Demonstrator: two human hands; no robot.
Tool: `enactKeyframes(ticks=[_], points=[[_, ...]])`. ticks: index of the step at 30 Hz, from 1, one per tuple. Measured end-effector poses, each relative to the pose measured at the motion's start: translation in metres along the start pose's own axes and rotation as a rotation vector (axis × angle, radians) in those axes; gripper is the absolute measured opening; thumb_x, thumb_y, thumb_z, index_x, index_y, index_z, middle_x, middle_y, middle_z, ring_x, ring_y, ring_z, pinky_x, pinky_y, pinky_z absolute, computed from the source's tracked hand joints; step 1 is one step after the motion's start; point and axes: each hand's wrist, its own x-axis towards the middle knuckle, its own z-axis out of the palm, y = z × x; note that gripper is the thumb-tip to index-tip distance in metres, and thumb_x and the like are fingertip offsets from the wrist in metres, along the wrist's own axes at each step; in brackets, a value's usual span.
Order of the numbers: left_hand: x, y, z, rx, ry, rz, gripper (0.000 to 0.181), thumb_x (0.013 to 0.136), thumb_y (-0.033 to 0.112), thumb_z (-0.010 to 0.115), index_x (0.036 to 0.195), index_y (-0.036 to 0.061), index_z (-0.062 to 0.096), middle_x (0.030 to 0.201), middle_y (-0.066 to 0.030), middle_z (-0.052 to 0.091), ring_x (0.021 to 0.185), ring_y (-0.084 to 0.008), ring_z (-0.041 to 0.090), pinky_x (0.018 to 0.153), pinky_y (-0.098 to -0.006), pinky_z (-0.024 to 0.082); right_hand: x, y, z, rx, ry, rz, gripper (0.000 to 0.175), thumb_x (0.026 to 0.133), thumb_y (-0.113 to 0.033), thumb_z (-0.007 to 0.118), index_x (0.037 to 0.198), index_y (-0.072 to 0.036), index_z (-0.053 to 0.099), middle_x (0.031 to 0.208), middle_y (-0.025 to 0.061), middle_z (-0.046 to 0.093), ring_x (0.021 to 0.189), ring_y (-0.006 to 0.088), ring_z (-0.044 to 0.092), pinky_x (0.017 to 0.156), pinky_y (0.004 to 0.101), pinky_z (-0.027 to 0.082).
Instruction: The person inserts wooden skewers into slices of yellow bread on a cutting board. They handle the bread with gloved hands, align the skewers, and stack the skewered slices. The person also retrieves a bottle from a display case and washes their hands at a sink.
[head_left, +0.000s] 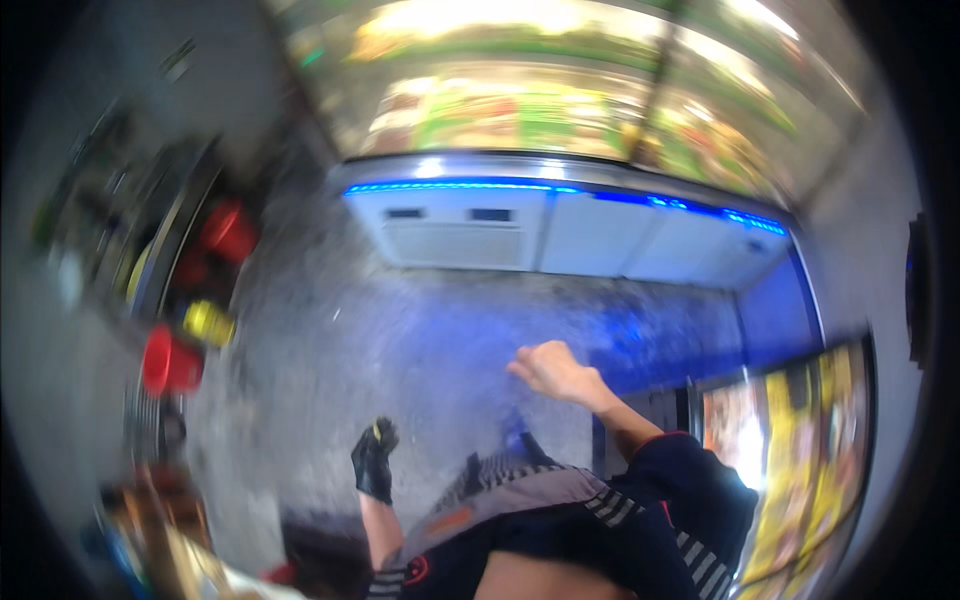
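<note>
My left hand (373, 459) wears a black glove and hangs low over the grey floor (300, 405). Its fingers are curled around a small yellowish thing (385, 431), too blurred to name. My right hand (553, 373) is bare and held out before my body, above the blue-lit part of the floor. Its fingers bend inward; the palm is hidden, and I see nothing sticking out of it. Between the hands lies my grey apron (510, 499) with striped edges, over a dark shirt.
A lit glass-fronted display case (465, 232) with a blue light strip stands ahead. To the left are red buckets (171, 361), a yellow container (210, 323) and a metal counter (176, 217). A second lit glass cabinet (795, 435) is close at my right. Wooden furniture (161, 510) stands lower left.
</note>
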Motion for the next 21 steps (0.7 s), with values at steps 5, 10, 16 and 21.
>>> enactKeyframes(ticks=[5, 10, 16, 21], points=[[-0.070, 0.011, 0.005, -0.043, 0.335, 0.095, 0.038, 0.084, 0.023, 0.057, 0.114, 0.0005, 0.053, 0.112, -0.0102, 0.057, 0.096, -0.0201, 0.057, 0.081, -0.0320, 0.046, 0.059, -0.007, 0.004, 0.077, -0.061, -0.285, 0.023, 0.080, -0.019, 0.058, 0.065, -0.002, 0.054, 0.060, 0.0199, 0.053, 0.059, 0.0382, 0.053, 0.051, 0.0420, 0.040], [-0.163, 0.011, -0.011, -0.123, 0.621, 0.305, 0.036, 0.085, 0.021, 0.056, 0.115, 0.0018, 0.053, 0.111, -0.0088, 0.058, 0.095, -0.0166, 0.057, 0.080, -0.0292, 0.045, 0.064, -0.104, 0.047, 0.137, -0.332, -0.551, 0.018, 0.079, -0.016, 0.058, 0.069, 0.000, 0.056, 0.060, 0.0194, 0.053, 0.057, 0.0360, 0.054, 0.051, 0.0414, 0.040], [-0.295, -0.041, -0.045, -0.304, 0.974, 0.430, 0.033, 0.085, 0.019, 0.055, 0.115, 0.0029, 0.054, 0.112, -0.0084, 0.057, 0.094, -0.0161, 0.057, 0.080, -0.0298, 0.046, -0.005, -0.221, 0.126, 0.217, -0.586, -1.131, 0.020, 0.080, -0.018, 0.058, 0.070, 0.000, 0.057, 0.060, 0.0191, 0.054, 0.056, 0.0351, 0.055, 0.051, 0.0395, 0.041], [-0.426, -0.089, -0.084, -0.373, 1.277, 0.570, 0.027, 0.084, 0.016, 0.056, 0.108, 0.0034, 0.058, 0.103, -0.0071, 0.061, 0.087, -0.0153, 0.059, 0.074, -0.0279, 0.047, -0.097, -0.331, 0.172, 0.258, -0.754, -1.338, 0.028, 0.081, -0.021, 0.056, 0.064, -0.001, 0.050, 0.057, 0.0186, 0.053, 0.055, 0.0361, 0.054, 0.053, 0.0433, 0.041]])
